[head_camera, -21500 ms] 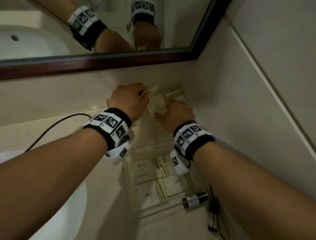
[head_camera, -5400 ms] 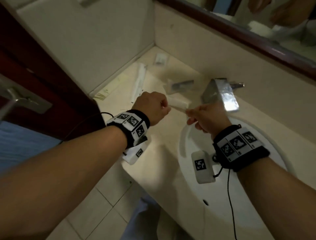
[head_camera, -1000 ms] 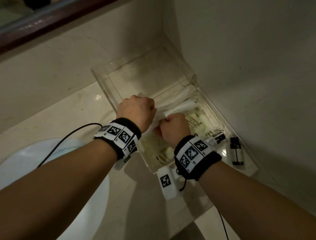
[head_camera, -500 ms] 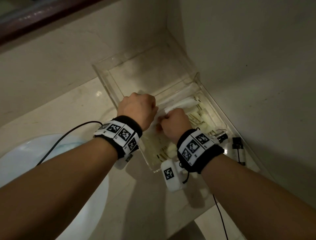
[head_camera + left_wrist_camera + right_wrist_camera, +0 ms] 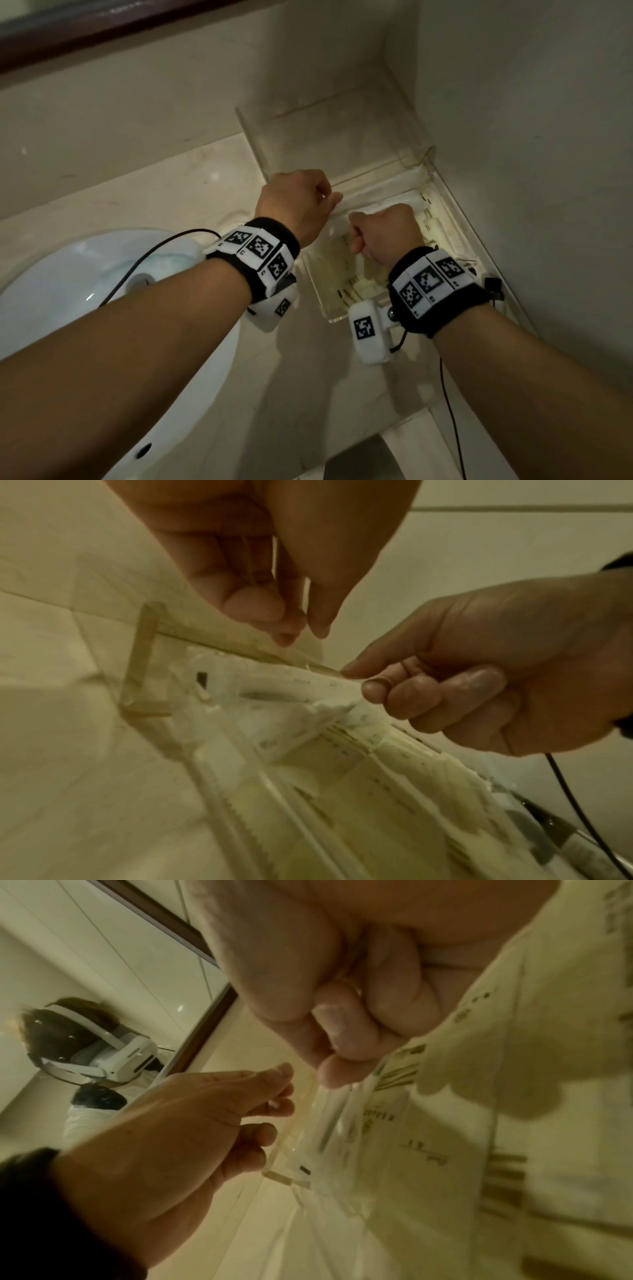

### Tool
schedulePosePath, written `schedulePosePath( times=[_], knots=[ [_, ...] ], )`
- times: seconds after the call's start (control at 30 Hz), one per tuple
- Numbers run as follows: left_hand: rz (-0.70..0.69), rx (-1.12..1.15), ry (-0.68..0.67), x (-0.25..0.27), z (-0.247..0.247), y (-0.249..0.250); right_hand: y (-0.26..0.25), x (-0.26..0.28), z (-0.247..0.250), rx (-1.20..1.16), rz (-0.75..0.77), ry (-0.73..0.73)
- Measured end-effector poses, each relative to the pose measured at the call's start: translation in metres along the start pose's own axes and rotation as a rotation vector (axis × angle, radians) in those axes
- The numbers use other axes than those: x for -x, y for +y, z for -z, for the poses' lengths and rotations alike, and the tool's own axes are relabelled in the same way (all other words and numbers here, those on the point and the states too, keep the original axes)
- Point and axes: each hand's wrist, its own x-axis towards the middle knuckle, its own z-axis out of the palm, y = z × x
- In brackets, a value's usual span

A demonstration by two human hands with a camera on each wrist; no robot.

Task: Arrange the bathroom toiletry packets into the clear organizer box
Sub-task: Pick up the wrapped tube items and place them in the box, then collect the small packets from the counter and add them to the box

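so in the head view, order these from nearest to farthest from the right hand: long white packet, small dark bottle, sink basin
1. long white packet: in the clear organizer box, at the right hand's fingers.
2. small dark bottle: on the counter to the hand's right, beside the box.
3. sink basin: far left, beyond the left hand.

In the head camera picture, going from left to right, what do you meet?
White sink basin → left hand → right hand → right wall of the clear organizer box → small black clip → tiled side wall.
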Motion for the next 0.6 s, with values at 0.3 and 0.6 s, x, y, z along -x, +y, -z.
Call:
schedulePosePath(
  times=[0.3,0.6],
  knots=[
    [0.145,0.074,0.168,0.052,0.054,-0.061,-0.045,0.05,-0.051,0.077,0.218,-0.081],
    [0.38,0.152,0.398,0.159,0.149,-0.189,-0.102,0.152,-0.185,0.167,0.491,-0.29]
  ],
)
